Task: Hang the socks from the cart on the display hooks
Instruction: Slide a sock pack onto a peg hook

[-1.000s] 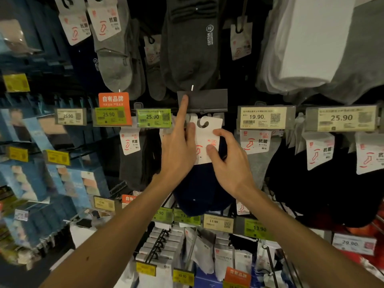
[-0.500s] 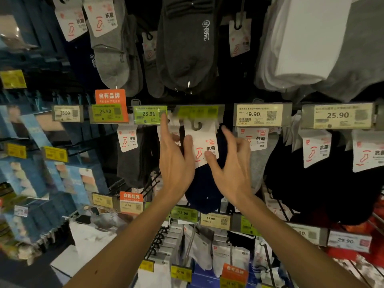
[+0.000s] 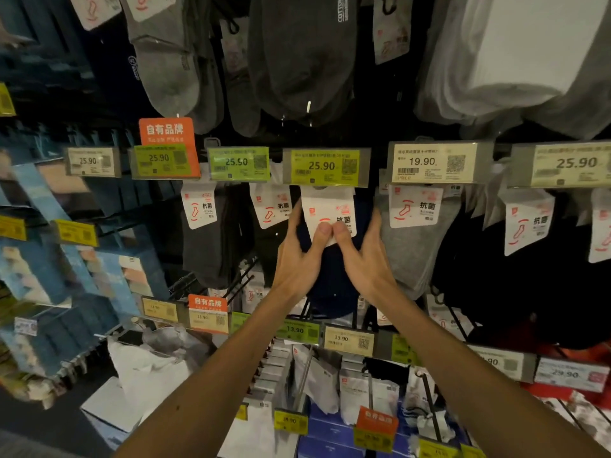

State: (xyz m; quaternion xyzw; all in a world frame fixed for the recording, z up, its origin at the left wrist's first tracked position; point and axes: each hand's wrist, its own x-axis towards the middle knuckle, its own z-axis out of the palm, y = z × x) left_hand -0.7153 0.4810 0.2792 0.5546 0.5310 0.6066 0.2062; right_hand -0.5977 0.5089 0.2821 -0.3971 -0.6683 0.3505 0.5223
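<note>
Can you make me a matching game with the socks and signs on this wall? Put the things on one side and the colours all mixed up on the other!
Things
1. held socks, pinched by the left hand and right hand
2. hanging socks under the 19.90 tag
3. brand sign at the upper left
4. top-right socks

Colours
A. white
B. orange
C. navy blue
D. light grey

Right pairs: 1-C, 2-D, 3-B, 4-A.
</note>
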